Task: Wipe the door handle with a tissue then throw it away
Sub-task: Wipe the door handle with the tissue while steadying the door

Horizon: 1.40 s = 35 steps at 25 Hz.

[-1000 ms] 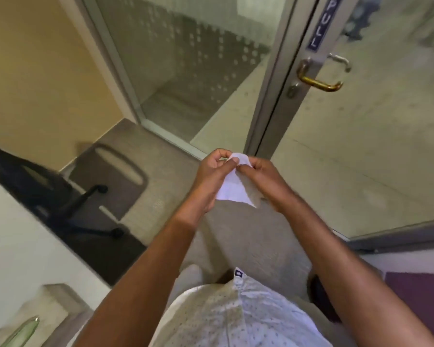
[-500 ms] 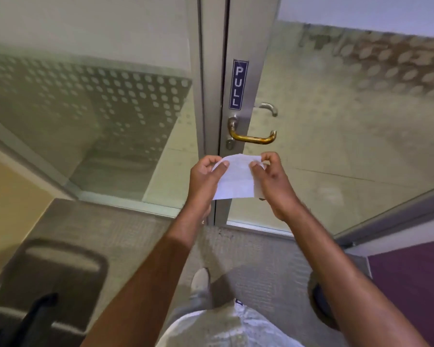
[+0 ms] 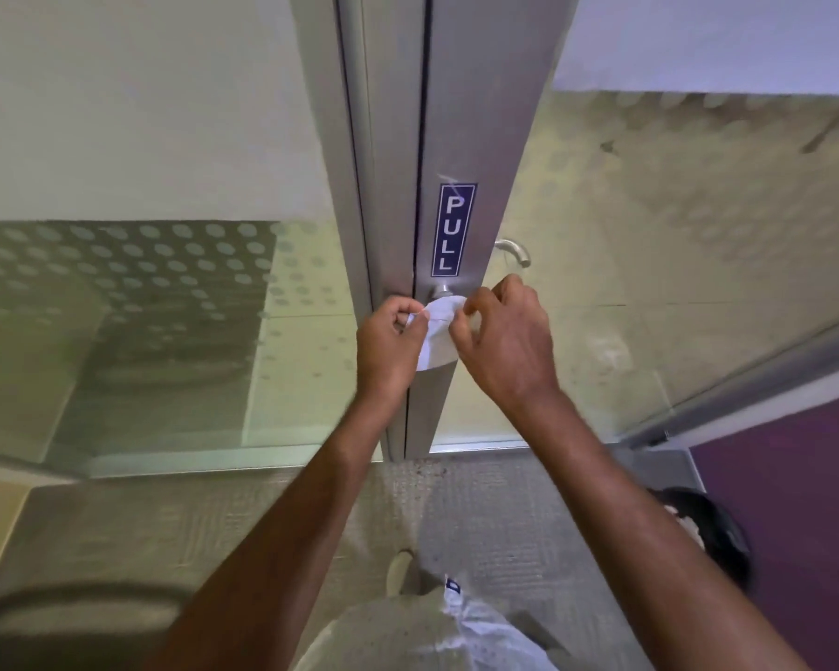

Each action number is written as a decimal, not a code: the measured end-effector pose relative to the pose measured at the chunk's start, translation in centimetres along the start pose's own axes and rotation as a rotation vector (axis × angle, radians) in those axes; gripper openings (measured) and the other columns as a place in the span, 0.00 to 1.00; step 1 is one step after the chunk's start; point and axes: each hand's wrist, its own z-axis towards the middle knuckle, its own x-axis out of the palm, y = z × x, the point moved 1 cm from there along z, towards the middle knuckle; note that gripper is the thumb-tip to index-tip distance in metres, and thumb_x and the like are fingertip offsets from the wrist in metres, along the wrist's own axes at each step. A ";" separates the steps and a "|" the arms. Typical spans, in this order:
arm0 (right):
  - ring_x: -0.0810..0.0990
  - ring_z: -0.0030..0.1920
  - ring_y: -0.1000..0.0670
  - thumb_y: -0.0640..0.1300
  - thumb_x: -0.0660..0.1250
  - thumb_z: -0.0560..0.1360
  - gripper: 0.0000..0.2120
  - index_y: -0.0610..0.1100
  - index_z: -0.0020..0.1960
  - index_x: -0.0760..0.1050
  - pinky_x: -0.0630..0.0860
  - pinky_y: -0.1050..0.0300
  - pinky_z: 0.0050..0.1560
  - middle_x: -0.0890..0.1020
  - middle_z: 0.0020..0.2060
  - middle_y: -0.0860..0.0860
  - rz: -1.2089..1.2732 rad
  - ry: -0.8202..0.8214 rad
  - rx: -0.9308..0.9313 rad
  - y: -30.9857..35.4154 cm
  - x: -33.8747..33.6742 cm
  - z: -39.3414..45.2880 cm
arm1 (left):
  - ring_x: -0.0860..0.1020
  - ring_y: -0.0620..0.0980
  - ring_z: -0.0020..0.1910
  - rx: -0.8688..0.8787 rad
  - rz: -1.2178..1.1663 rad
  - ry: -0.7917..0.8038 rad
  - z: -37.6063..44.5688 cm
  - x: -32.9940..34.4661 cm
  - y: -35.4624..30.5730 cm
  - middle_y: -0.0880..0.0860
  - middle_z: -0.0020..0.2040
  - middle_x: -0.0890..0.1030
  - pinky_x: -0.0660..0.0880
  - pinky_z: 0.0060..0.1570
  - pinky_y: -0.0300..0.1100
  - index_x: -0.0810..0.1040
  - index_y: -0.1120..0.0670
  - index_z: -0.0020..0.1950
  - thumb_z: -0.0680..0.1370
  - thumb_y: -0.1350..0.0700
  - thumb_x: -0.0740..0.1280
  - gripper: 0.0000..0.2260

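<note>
Glass door (image 3: 650, 283) with a PULL sign (image 3: 450, 230) ahead; my left hand (image 3: 388, 351) and right hand (image 3: 507, 346) pinch the tissue (image 3: 437, 331) between their fingers, draped over the door handle (image 3: 441, 289).

White tissue (image 3: 436, 331) is draped over the door handle (image 3: 442, 289), covering most of it; just the silvery base peeks out.

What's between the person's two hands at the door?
A white tissue, pinched by the left hand and right hand, seen from the head camera.
</note>
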 end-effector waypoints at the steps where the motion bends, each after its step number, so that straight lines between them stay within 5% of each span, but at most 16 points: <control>1: 0.74 0.54 0.41 0.57 0.61 0.78 0.16 0.46 0.54 0.80 0.72 0.46 0.54 0.76 0.54 0.46 -0.111 -0.033 0.001 0.4 0.4 -0.3 | 0.78 0.34 0.37 0.023 0.031 0.002 0.0 0.0 0.3 0.35 0.36 0.81 0.70 0.37 0.25 0.78 0.40 0.42 0.80 0.61 0.74 0.16; 4: 0.72 0.60 0.41 0.60 0.61 0.78 0.18 0.47 0.55 0.79 0.67 0.42 0.61 0.76 0.61 0.46 -0.261 -0.112 0.027 2.1 1.7 -1.2 | 0.81 0.37 0.36 0.062 0.109 0.014 0.0 -0.2 1.0 0.35 0.37 0.82 0.75 0.36 0.30 0.78 0.39 0.43 0.81 0.59 0.74 0.15; 6: 0.74 0.56 0.41 0.60 0.60 0.80 0.19 0.46 0.55 0.78 0.65 0.42 0.61 0.77 0.55 0.45 -0.313 -0.118 0.032 3.4 2.6 -1.3 | 0.84 0.44 0.39 0.084 0.159 0.022 0.1 -0.4 1.1 0.40 0.39 0.83 0.78 0.38 0.37 0.80 0.41 0.46 0.81 0.58 0.74 0.12; 11: 0.77 0.53 0.41 0.45 0.57 0.82 0.13 0.40 0.61 0.72 0.68 0.43 0.63 0.78 0.51 0.42 -0.369 0.090 0.049 5.4 3.6 -0.5 | 0.83 0.43 0.44 0.265 0.356 0.001 -0.2 -2.5 0.2 0.46 0.48 0.87 0.76 0.38 0.34 0.84 0.49 0.55 0.82 0.55 0.73 0.03; 16: 0.80 0.49 0.43 0.42 0.60 0.82 0.11 0.40 0.62 0.69 0.73 0.46 0.56 0.80 0.48 0.44 -0.406 0.191 0.061 6.2 3.9 0.1 | 0.80 0.55 0.54 0.839 0.551 -0.150 0.8 -3.8 -3.2 0.54 0.55 0.84 0.76 0.52 0.49 0.83 0.56 0.59 0.83 0.57 0.64 0.10; 22: 0.85 0.47 0.43 0.41 0.67 0.80 0.12 0.42 0.63 0.74 0.76 0.48 0.52 0.83 0.51 0.45 -0.378 0.296 -0.020 4.9 3.2 1.1 | 0.64 0.61 0.76 1.138 0.722 -0.337 3.3 -3.7 -6.0 0.58 0.77 0.68 0.62 0.78 0.58 0.79 0.52 0.66 0.85 0.53 0.59 0.13; 26: 0.83 0.47 0.42 0.41 0.67 0.79 0.15 0.42 0.65 0.72 0.75 0.48 0.51 0.82 0.52 0.44 -0.392 0.275 -0.042 4.6 3.5 0.8 | 0.50 0.61 0.82 1.157 0.790 -0.366 5.7 -3.3 -7.4 0.58 0.81 0.60 0.37 0.84 0.53 0.72 0.52 0.76 0.86 0.49 0.57 0.19; 32: 0.78 0.53 0.42 0.41 0.60 0.80 0.13 0.39 0.63 0.71 0.71 0.42 0.69 0.79 0.52 0.41 -0.373 0.084 -0.032 3.8 4.4 -2.1 | 0.43 0.59 0.85 1.170 0.840 -0.451 6.7 -2.8 -6.9 0.57 0.81 0.59 0.34 0.84 0.52 0.67 0.51 0.79 0.88 0.45 0.54 0.21; 35: 0.79 0.49 0.43 0.42 0.62 0.81 0.11 0.39 0.62 0.72 0.71 0.44 0.66 0.80 0.49 0.43 -0.421 0.150 -0.087 3.4 4.1 -1.2 | 0.36 0.54 0.86 1.169 0.814 -0.474 6.9 -2.6 -6.7 0.56 0.81 0.58 0.34 0.84 0.53 0.66 0.50 0.79 0.87 0.46 0.56 0.21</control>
